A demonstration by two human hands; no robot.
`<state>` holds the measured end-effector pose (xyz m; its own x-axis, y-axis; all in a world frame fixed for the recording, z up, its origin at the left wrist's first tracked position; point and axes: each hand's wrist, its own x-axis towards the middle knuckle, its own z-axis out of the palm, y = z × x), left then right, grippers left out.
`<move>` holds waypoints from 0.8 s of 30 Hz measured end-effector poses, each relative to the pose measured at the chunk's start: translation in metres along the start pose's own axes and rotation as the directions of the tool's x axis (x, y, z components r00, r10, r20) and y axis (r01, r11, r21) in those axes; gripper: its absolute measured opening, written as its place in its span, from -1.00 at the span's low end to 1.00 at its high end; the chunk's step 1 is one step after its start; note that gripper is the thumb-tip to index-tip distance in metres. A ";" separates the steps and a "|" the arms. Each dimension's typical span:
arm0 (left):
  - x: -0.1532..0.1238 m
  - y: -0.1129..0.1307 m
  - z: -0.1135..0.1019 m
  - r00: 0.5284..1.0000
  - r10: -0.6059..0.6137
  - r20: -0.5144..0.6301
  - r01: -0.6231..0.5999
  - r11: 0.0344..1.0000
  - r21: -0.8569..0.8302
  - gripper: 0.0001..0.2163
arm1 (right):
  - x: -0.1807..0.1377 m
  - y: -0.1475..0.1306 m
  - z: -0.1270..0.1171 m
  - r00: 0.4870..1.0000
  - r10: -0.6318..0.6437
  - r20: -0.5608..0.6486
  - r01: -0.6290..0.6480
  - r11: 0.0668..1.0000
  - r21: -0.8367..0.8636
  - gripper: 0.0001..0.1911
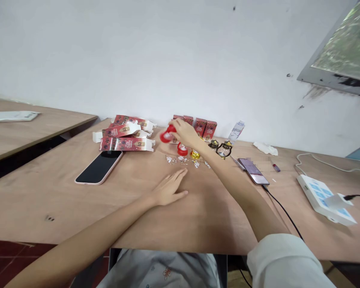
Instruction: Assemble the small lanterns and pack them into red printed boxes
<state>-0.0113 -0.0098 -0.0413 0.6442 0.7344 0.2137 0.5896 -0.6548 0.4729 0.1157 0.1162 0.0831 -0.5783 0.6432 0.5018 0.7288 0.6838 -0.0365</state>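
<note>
My right hand grips a small red lantern, slightly blurred, and holds it tilted over the back of the table. Palm down, my left hand lies on the wood with its fingers stretched out and nothing in it. Just past its fingertips are small white tags and thin metal bits. Behind these stand another red lantern and a gold lantern, partly hidden by my right hand and wrist. Two black lanterns stand to the right of my forearm.
Opened red boxes lie in a pile at the back left, near a phone. Several red boxes stand against the wall. Right of my arm are a second phone on a cable, a small screwdriver, a tissue and a power strip.
</note>
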 end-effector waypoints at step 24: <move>0.004 0.002 -0.014 0.952 0.132 -0.277 -0.134 0.991 0.013 -0.45 | -0.164 -0.057 0.052 0.827 0.491 0.274 -0.288 -0.048 0.957 -0.49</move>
<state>-0.0141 -0.0058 -0.0274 0.5559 0.6617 0.5031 0.5039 -0.7496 0.4292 0.1494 -0.0101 -0.0420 -0.2213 0.9619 0.1608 -0.2195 0.1115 -0.9692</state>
